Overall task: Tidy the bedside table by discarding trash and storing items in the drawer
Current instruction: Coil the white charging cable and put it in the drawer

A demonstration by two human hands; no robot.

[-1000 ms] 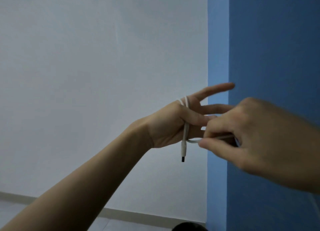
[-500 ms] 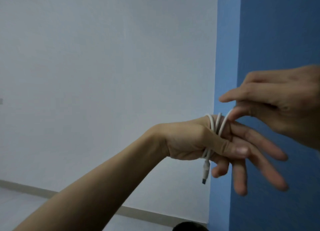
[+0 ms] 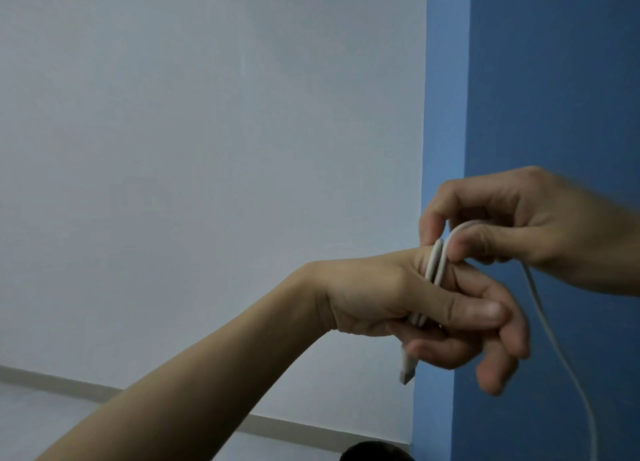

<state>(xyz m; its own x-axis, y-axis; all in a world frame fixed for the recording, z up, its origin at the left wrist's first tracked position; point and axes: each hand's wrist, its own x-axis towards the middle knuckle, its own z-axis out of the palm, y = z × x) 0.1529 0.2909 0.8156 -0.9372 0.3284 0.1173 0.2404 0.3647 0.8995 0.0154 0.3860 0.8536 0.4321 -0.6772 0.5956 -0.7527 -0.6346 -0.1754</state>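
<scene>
A white charging cable (image 3: pixel 437 261) is wound in a few loops around the fingers of my left hand (image 3: pixel 408 305), which is held up in front of the wall. My left thumb presses the loops against the fingers, and the cable's plug end (image 3: pixel 407 370) hangs down below the palm. My right hand (image 3: pixel 526 225) is just above and to the right, pinching the cable between thumb and fingers where it arches over the loops. The loose rest of the cable drops from my right hand toward the bottom right. The bedside table and drawer are out of view.
A pale grey wall (image 3: pixel 207 149) fills the left, with a skirting board (image 3: pixel 294 426) along the floor. A blue wall corner (image 3: pixel 554 80) stands on the right behind my hands. A dark rounded object (image 3: pixel 375 453) peeks in at the bottom edge.
My right hand has circled round my left hand, laying more loops of cable on it. My left fingers have curled downward and the thumb now clamps the loops.
</scene>
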